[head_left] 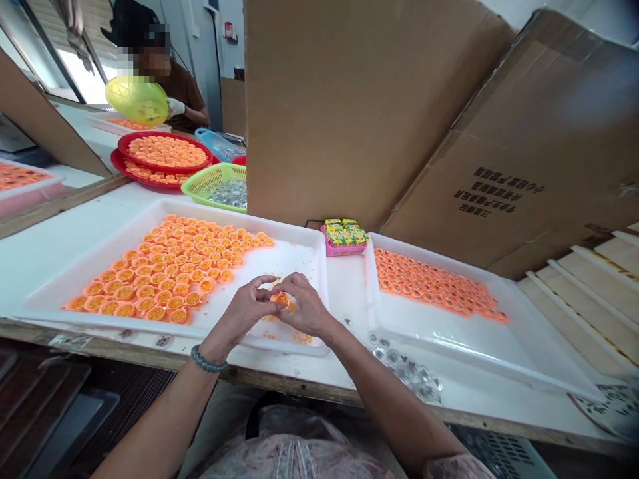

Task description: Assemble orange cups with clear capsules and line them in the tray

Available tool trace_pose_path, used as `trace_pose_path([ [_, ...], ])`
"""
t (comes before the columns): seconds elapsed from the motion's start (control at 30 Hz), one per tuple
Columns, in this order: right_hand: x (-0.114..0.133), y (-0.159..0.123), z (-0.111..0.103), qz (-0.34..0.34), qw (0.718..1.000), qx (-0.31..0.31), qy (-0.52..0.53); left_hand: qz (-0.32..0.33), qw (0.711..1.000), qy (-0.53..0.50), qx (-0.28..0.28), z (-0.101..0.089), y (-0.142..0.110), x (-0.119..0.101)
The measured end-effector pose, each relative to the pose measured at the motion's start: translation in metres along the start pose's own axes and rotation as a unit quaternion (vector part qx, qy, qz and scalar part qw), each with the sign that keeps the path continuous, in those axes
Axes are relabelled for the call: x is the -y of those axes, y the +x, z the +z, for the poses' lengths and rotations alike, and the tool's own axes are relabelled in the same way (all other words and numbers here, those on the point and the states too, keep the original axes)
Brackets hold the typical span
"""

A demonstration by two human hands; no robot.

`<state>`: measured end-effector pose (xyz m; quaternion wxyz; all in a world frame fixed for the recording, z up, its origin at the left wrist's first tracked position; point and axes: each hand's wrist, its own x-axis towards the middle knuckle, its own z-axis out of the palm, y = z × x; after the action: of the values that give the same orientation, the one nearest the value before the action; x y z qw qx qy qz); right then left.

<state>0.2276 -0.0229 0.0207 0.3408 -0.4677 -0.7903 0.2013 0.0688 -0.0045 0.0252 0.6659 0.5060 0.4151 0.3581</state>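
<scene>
Fingertips [264, 282] of our left hand [243, 311] and right hand [305, 307] pressing together, pinching a small orange plastic cap [282, 301], holding it over a white plastic tray [284, 263] at lower center of the frame, more orange caps [164, 279] crowding the tray's left side, a second white tray [439, 346] lying just to the right

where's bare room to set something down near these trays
Bare floor shows in the left white plastic tray, right of its round orange cups, and in the near half of the right white tray. White tabletop runs between them. Crowded: the cups, and clear plastic pieces by the right tray.
</scene>
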Motion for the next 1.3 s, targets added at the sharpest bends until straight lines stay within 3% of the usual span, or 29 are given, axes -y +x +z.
trace_pose_path([
  [0.13, 0.001, 0.002, 0.0, -0.014, 0.999, 0.03, -0.015, -0.033, 0.997, -0.015, 0.064, -0.004, -0.001, -0.006],
  [0.23, 0.0, 0.001, -0.001, -0.033, 0.998, 0.033, -0.036, -0.023, 0.997, -0.023, 0.076, -0.006, 0.0, -0.006],
  [0.33, 0.001, -0.002, -0.004, -0.057, 0.996, 0.024, -0.067, 0.006, 0.998, 0.002, 0.062, -0.006, 0.0, -0.006],
  [0.47, 0.004, -0.005, -0.008, -0.068, 0.992, 0.01, -0.104, 0.072, 0.991, 0.115, 0.021, -0.005, 0.001, -0.008],
  [0.67, -0.001, -0.008, -0.007, -0.039, 0.996, -0.035, -0.069, 0.11, 0.978, 0.176, -0.016, -0.004, 0.004, -0.009],
  [0.83, -0.006, -0.011, -0.004, 0.028, 0.998, -0.048, 0.022, 0.036, 0.999, 0.025, 0.027, -0.001, 0.004, -0.002],
  [1.03, -0.005, -0.02, -0.004, 0.112, 0.977, -0.094, 0.155, -0.054, 0.99, -0.114, 0.059, -0.002, 0.006, 0.011],
  [1.13, -0.005, -0.026, -0.005, 0.113, 0.979, -0.086, 0.147, -0.081, 0.982, -0.147, 0.084, -0.002, 0.008, 0.015],
  [1.3, -0.003, -0.033, -0.008, 0.06, 0.992, -0.098, 0.046, -0.115, 0.974, -0.187, 0.054, -0.001, 0.011, 0.016],
])
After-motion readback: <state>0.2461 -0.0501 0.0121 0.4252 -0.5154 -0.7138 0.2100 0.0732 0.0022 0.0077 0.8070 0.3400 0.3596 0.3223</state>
